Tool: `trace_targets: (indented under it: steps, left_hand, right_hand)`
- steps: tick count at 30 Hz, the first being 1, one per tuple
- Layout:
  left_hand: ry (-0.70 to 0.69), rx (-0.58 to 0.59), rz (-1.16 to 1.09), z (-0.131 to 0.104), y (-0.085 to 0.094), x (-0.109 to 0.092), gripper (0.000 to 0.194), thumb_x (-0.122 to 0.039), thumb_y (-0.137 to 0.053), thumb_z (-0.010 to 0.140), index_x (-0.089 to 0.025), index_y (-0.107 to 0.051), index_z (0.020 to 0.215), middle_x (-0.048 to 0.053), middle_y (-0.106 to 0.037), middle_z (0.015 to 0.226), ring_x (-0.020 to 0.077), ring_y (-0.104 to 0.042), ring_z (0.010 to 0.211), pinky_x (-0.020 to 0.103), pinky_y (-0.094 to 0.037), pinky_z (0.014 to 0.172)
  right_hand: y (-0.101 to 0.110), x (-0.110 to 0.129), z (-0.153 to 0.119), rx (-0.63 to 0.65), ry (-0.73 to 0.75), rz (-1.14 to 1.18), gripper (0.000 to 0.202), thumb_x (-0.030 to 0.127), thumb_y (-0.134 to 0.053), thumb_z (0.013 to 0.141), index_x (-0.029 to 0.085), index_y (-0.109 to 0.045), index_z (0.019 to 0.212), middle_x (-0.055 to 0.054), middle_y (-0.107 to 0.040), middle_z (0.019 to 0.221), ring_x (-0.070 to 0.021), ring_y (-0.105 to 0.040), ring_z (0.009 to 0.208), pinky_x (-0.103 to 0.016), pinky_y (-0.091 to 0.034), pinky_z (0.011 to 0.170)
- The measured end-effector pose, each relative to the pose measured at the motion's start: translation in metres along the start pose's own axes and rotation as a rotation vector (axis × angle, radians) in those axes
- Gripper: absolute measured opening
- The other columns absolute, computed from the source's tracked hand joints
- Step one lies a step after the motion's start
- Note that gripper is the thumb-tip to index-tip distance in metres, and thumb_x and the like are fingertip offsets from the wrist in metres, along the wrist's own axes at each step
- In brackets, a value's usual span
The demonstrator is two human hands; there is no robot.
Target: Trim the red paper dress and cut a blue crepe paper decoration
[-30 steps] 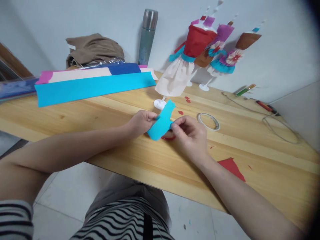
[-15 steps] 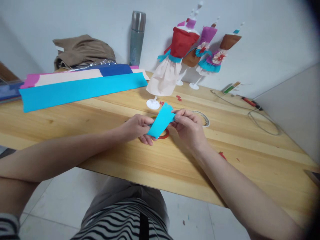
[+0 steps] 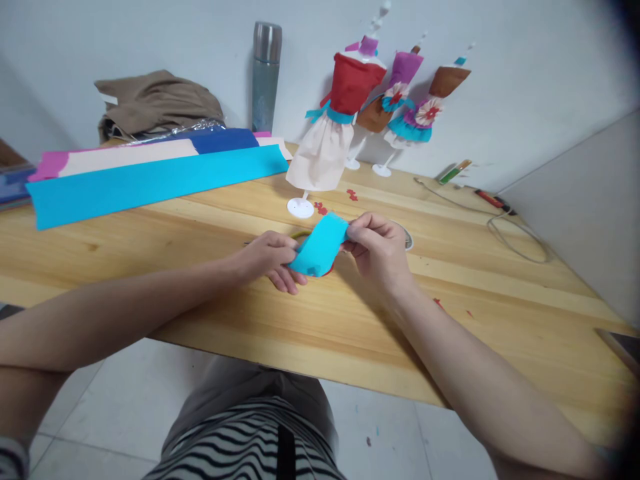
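Two bare hands on one short turquoise crepe-like strip [image 3: 323, 243], held between them over the pale wood-grain tabletop [image 3: 225, 327], near its front edge. Left hand [image 3: 280, 260]: thumb and index pinching the strip's left end, lower fingers loosely extended underneath. Right hand [image 3: 377, 250]: thumb and fingertips pinching the strip's upper right edge. Strip bows between the grips, broad face up; can't tell if its lower edge touches the wood. Red curved edge [image 3: 330, 269] peeks out under it, mostly hidden, can't tell what it is. Yellowish curved edge [image 3: 300, 234] just behind the left hand, same story. White ring-shaped roll [image 3: 409, 237] partly hidden behind the right hand. Beyond the strip: white-based dress form with red bodice, turquoise sash and cream skirt [image 3: 320, 157], upright, small red scraps [image 3: 321, 209] by its base. More dressed forms behind it, nearer the wall, incl. one with brown top and flower-trimmed skirt [image 3: 429, 113]. Back left: long turquoise sheet [image 3: 165, 183] lying in front of pink, cream and navy material [image 3: 227, 141]; crumpled brown cloth [image 3: 160, 103] behind. Grey-green steel-capped flask [image 3: 266, 80] upright by the wall. Thin grey cable [image 3: 520, 253] loops at right.
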State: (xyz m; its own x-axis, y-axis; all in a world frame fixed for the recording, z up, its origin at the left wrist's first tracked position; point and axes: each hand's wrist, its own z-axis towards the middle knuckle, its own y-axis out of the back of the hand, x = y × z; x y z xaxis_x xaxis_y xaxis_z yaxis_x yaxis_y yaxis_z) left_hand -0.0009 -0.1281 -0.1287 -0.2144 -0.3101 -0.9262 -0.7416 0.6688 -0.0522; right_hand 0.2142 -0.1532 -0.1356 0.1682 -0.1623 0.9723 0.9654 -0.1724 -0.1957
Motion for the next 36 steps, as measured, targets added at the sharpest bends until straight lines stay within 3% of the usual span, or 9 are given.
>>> trace_targets:
  steps: [2,6,9,14,17,21,25,30,36]
  left_hand:
    - [0.103,0.008,0.000,0.004,0.002,0.002,0.046,-0.057,-0.076,0.079,-0.011,-0.076,0.079,0.013,-0.080,0.076,0.0225,-0.077,0.060,0.028,-0.059,0.057]
    - [-0.116,-0.003,-0.046,-0.002,0.001,0.004,0.070,-0.080,-0.065,0.084,-0.014,-0.075,0.104,0.015,-0.083,0.100,0.0217,-0.079,0.071,0.026,-0.059,0.060]
    - [-0.297,-0.054,-0.024,-0.008,-0.003,0.003,0.063,-0.070,-0.079,0.079,-0.019,-0.066,0.113,0.011,-0.081,0.108,0.0217,-0.080,0.087,0.026,-0.062,0.068]
    - [-0.418,-0.024,0.010,-0.007,-0.006,-0.001,0.042,-0.029,-0.091,0.069,-0.018,-0.060,0.094,0.004,-0.078,0.099,0.0162,-0.077,0.086,0.022,-0.059,0.071]
    - [-0.388,0.064,0.080,-0.005,-0.005,-0.003,0.035,-0.020,-0.087,0.069,-0.016,-0.066,0.096,0.005,-0.078,0.101,0.0144,-0.076,0.082,0.022,-0.059,0.068]
    - [-0.243,0.143,0.197,-0.004,-0.002,-0.002,0.028,-0.024,-0.085,0.073,-0.014,-0.070,0.094,0.000,-0.072,0.071,0.0152,-0.073,0.060,0.021,-0.055,0.052]
    - [-0.152,0.195,0.241,-0.002,-0.001,0.000,0.015,-0.027,-0.080,0.079,-0.013,-0.075,0.084,0.001,-0.072,0.060,0.0130,-0.071,0.054,0.019,-0.056,0.052]
    - [-0.087,0.228,0.206,-0.003,-0.003,-0.002,0.016,-0.026,-0.083,0.078,-0.013,-0.073,0.081,0.001,-0.073,0.061,0.0141,-0.074,0.058,0.019,-0.058,0.055]
    - [-0.063,0.092,0.006,-0.007,-0.007,-0.007,0.039,-0.035,-0.092,0.072,-0.014,-0.070,0.097,0.004,-0.080,0.089,0.0157,-0.079,0.065,0.022,-0.061,0.061]
  right_hand:
    - [0.000,-0.001,0.000,-0.009,0.012,-0.024,0.023,0.025,-0.084,0.063,0.023,-0.062,0.056,0.005,-0.060,0.058,-0.0103,-0.055,0.049,-0.026,-0.051,0.052]
    - [0.000,-0.004,-0.001,-0.014,0.033,-0.069,0.026,0.024,-0.084,0.070,0.023,-0.060,0.059,0.005,-0.060,0.059,-0.0110,-0.058,0.051,-0.028,-0.054,0.056]
    - [-0.001,-0.005,-0.002,-0.032,0.027,-0.050,0.025,0.025,-0.082,0.069,0.023,-0.060,0.058,0.005,-0.060,0.059,-0.0104,-0.057,0.051,-0.028,-0.056,0.057]
    - [-0.001,-0.003,-0.001,-0.050,-0.010,-0.027,0.025,0.027,-0.082,0.063,0.024,-0.059,0.055,0.005,-0.057,0.055,-0.0108,-0.051,0.051,-0.026,-0.050,0.051]
    - [-0.001,-0.002,-0.001,-0.030,-0.026,-0.020,0.028,0.027,-0.083,0.064,0.024,-0.057,0.054,0.005,-0.052,0.054,-0.0110,-0.048,0.051,-0.027,-0.050,0.051]
    - [-0.001,-0.003,-0.002,-0.019,-0.048,-0.003,0.026,0.026,-0.083,0.067,0.024,-0.060,0.056,0.004,-0.054,0.058,-0.0117,-0.050,0.052,-0.029,-0.051,0.054]
    - [0.001,-0.006,0.000,-0.040,-0.047,-0.003,0.027,0.024,-0.084,0.067,0.024,-0.059,0.057,0.004,-0.054,0.057,-0.0121,-0.052,0.053,-0.029,-0.050,0.054]
    - [0.008,-0.009,0.006,-0.035,-0.022,-0.039,0.030,0.026,-0.085,0.071,0.024,-0.057,0.059,0.005,-0.053,0.056,-0.0126,-0.053,0.052,-0.029,-0.051,0.055]
    - [0.002,-0.009,0.004,-0.065,-0.013,-0.006,0.024,0.026,-0.082,0.064,0.024,-0.060,0.057,0.005,-0.059,0.058,-0.0118,-0.055,0.052,-0.029,-0.054,0.056]
